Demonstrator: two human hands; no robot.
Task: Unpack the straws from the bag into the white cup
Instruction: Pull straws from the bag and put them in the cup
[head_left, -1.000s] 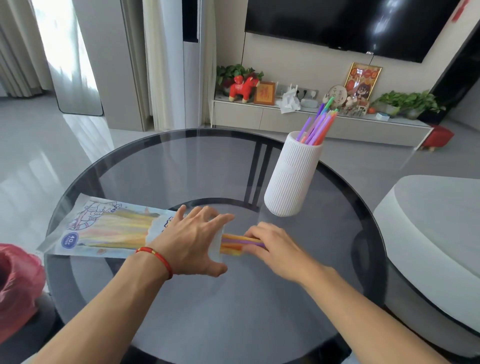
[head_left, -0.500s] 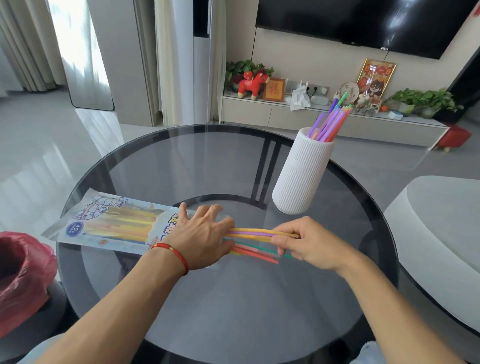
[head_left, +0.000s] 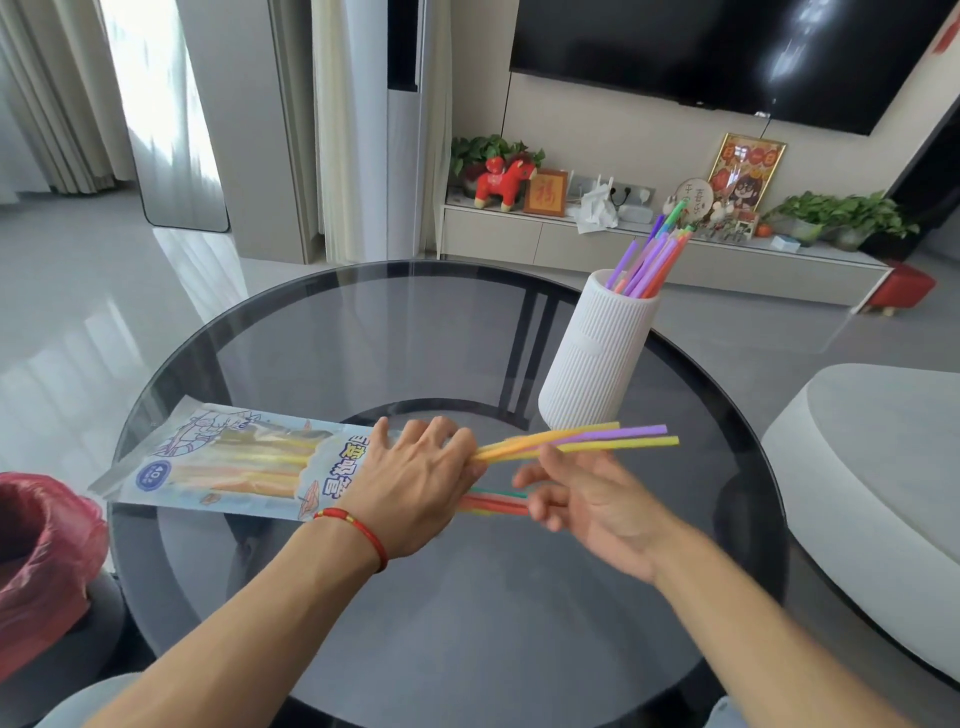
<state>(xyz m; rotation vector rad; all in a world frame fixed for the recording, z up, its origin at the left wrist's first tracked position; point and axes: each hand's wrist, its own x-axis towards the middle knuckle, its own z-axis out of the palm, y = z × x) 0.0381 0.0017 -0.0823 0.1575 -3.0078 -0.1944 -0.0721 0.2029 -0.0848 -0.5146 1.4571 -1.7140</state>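
Both hands' fingers (head_left: 447, 441) seemingly loose around straws (head_left: 597, 439)

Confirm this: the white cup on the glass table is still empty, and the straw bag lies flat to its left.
Wrong on one count. The head view shows the cup already holds straws, purple, orange and green ones sticking out of its top. The rest stands: it is on the table, and the bag lies flat to its left.

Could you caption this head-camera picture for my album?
Left hand pins bag; straws stick out toward white cup.
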